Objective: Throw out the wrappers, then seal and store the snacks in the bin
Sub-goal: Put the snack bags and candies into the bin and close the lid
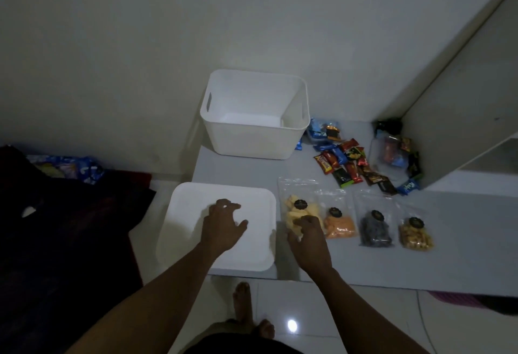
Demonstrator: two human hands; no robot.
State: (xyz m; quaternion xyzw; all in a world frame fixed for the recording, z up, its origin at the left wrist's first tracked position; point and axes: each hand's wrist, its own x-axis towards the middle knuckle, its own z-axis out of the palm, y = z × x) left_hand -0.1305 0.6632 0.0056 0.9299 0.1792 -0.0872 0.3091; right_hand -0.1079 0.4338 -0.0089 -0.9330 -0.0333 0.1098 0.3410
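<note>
The right hand (308, 238) reaches forward with its forearm rising from five o'clock. Its curled fingers and thumb grip the near edge of a clear bag of yellow snacks (297, 207). That bag carries a round black sticker (300, 204) with gold print too small to read. The left hand (224, 223), at nine o'clock from the right one, holds nothing. Its fingers are spread and loosely curled like a claw over a white lid (193, 213), and whether the tips touch it cannot be told. Its forearm comes up from seven o'clock. The lid lies flat at the near left corner of a pale table (462, 241). Running off toward three o'clock from the yellow bag lie a bag of orange snacks (340, 226), a bag of dark snacks (375, 230) and a bag of golden-brown snacks (416, 234), each with the same black sticker. Their zip strips point away from the person, and it is unclear whether they are closed. At twelve o'clock beyond the lid the white bin (252, 140) stands upright and open, with nothing visible inside. At one o'clock from the right hand lies a heap of small packets (350, 165) in red, blue, green and brown, their lettering blurred. Just beyond them, at two o'clock, a clear pouch (391, 151) holds more. Far off at nine o'clock a blue wrapper (84, 170) lies beside a dark cloth (56, 227). A bare foot (242, 301) stands on the tiles at six o'clock.
</note>
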